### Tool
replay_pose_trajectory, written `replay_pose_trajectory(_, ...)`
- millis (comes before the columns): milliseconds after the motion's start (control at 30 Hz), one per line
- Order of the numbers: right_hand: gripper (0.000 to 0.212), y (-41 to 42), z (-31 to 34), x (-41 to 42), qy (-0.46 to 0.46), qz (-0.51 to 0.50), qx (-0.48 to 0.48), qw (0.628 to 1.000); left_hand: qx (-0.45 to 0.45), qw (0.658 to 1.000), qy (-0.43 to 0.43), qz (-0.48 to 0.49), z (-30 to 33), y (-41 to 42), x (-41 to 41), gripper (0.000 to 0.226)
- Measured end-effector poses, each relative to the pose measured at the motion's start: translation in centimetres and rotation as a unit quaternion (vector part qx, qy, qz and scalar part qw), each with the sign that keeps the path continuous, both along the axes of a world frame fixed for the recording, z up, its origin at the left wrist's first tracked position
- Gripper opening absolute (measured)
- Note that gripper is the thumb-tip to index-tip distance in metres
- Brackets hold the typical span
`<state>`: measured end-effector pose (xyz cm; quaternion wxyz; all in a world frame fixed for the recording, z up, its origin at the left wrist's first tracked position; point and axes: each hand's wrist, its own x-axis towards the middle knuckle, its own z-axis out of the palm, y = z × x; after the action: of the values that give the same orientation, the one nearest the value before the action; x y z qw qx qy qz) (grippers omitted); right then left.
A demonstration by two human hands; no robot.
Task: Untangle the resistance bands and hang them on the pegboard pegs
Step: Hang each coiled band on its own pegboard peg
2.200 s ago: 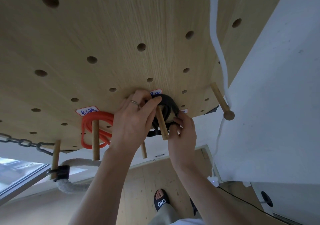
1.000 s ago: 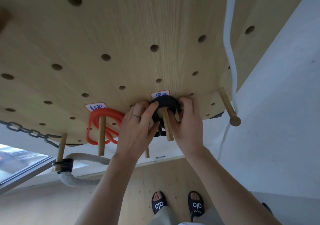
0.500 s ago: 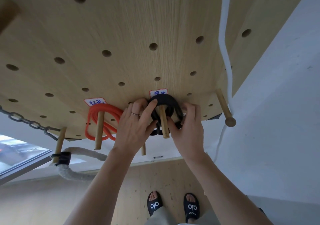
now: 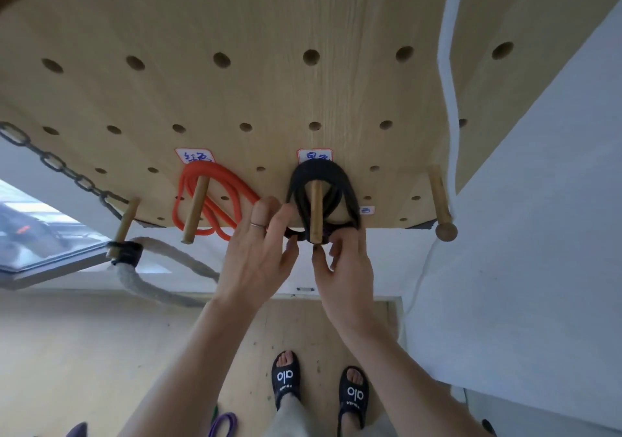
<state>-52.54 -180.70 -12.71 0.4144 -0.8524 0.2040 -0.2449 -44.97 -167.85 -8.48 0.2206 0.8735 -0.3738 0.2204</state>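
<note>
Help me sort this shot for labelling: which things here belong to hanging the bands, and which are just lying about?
Job in hand:
black band looped over its peg
red band
pegboard
left hand, right hand
purple band on the floor

Just about:
chain
thick rope
white cord

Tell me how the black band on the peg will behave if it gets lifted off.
The black band is probably floppy: it drapes in loose loops over its peg. It likely weighs little, since the thin peg holds it. Its stacked coils may spill apart once lifted.
</note>
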Motion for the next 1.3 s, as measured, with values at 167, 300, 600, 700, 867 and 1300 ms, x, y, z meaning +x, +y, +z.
replay_pose_trajectory(167, 0.013, 3.5, -1.3, -1.9, 0.058, 0.089, 0.035, 0.994, 0.025, 0.995, 0.082, 0.050, -1.0, 3.4, -3.7, 0.034)
replay_pose_trajectory(300, 0.014, 7.0, -1.0, -3.3, 0.083, 0.197, 0.021, 0.977, 0.020, 0.989, 0.104, 0.102, -1.3, 8.5, -5.9, 0.024)
replay_pose_trajectory(600, 0.024, 22.8, -3.0, -3.5, 0.234, 0.412, -0.061, 0.879, -0.004, 0.933, 0.176, 0.314, -7.2, 27.7, -12.3, 0.018)
replay_pose_trajectory(700, 0.037, 29.7, -6.7, -4.0, 0.267, 0.492, -0.112, 0.821, 0.000, 0.890, 0.245, 0.385, -12.0, 34.3, -16.1, 0.022)
replay_pose_trajectory(867, 0.049, 38.8, -15.8, -6.1, 0.303, 0.619, -0.220, 0.690, 0.016, 0.787, 0.374, 0.490, -21.7, 41.9, -23.5, 0.041)
replay_pose_trajectory(1300, 0.078, 52.7, -59.8, -13.7, 0.263, 0.789, -0.383, 0.403, 0.077, 0.559, 0.582, 0.585, -63.0, 48.8, -36.1, 0.071)
